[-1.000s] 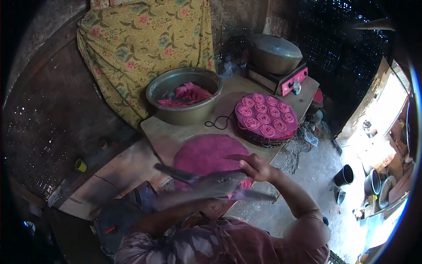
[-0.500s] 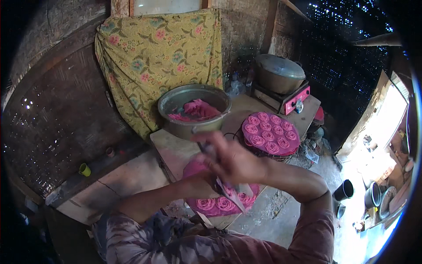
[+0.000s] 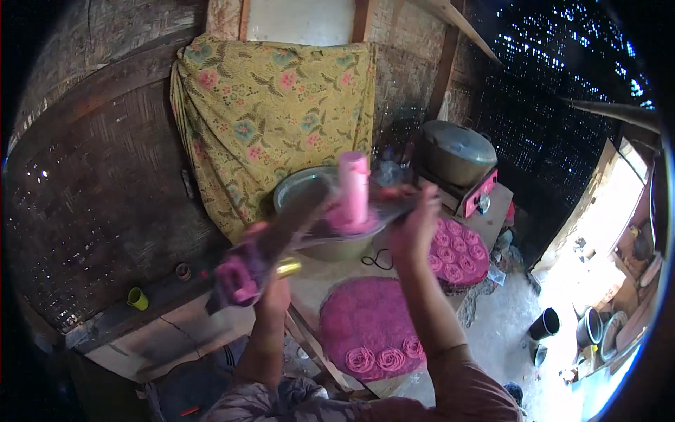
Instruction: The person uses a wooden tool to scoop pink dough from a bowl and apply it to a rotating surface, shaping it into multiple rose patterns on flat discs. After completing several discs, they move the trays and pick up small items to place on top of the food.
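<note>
My left hand (image 3: 273, 288) and my right hand (image 3: 415, 225) grip a blurred dark press tool (image 3: 309, 214), held raised over the table. An upright pink cylinder (image 3: 353, 186) stands on its right part; pink paste clings to its left end. A small yellow-gold piece shows under it. Below lies a round pink mat (image 3: 358, 309) with several looped pink rosettes along its near edge. A second round mat (image 3: 457, 250), covered with rosettes, rests on a stack at the right. Behind the tool, a large metal basin (image 3: 302, 179) is partly hidden.
A lidded pot (image 3: 453, 151) sits on a pink-fronted stove (image 3: 481, 188) at the table's back right. A yellow floral cloth (image 3: 274, 112) hangs behind. A green cup (image 3: 138, 298) stands on the left ledge, dark buckets (image 3: 545, 323) on the floor right, near a bright opening.
Both hands and the press tool have risen from low over the near mat to the basin's height and spread apart. The pink cylinder now shows upright. The view has shifted upward.
</note>
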`<state>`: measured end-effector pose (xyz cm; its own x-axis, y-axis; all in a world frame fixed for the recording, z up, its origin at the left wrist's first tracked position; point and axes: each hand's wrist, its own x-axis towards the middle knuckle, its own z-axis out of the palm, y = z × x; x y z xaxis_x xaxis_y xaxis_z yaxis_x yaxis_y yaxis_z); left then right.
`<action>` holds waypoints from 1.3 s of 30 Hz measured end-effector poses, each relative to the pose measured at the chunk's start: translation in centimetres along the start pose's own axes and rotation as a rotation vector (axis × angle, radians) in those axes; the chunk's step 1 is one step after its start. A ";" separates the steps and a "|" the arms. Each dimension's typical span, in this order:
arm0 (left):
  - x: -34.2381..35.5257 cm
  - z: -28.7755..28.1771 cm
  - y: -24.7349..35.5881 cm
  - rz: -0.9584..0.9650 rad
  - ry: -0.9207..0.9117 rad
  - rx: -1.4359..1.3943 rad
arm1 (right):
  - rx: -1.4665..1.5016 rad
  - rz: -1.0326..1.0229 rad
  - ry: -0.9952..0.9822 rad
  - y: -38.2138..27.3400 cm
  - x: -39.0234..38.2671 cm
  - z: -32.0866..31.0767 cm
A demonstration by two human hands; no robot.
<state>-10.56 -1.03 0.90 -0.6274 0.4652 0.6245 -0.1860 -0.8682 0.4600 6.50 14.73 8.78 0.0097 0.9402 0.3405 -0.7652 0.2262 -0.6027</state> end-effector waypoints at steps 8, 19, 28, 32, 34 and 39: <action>4.4 -9.0 3.8 -0.039 0.360 0.251 | -1.939 -0.272 -0.840 15.1 12.3 -11.7; 7.7 -10.4 -4.5 -0.125 -0.042 0.940 | -2.376 -0.179 -1.171 18.2 18.3 -3.9; 9.1 -11.0 -9.7 0.202 -0.222 1.596 | -2.309 -0.111 -1.050 32.7 23.1 -7.9; 9.4 -10.8 -9.8 0.220 -0.213 1.578 | -2.134 -0.416 -1.181 36.1 24.0 -13.4; 10.0 -10.7 -10.2 0.192 -0.214 1.578 | -2.047 -0.575 -1.218 36.1 24.8 -17.1; 9.4 -13.3 -9.0 0.218 -0.137 1.655 | -2.049 -0.316 -1.289 33.2 18.7 -10.4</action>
<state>-24.83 8.87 -5.75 -0.4496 0.4564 0.7679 0.8895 0.1497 0.4318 -12.00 42.47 -12.33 -0.8725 0.4723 0.1255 0.4875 0.8591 0.1561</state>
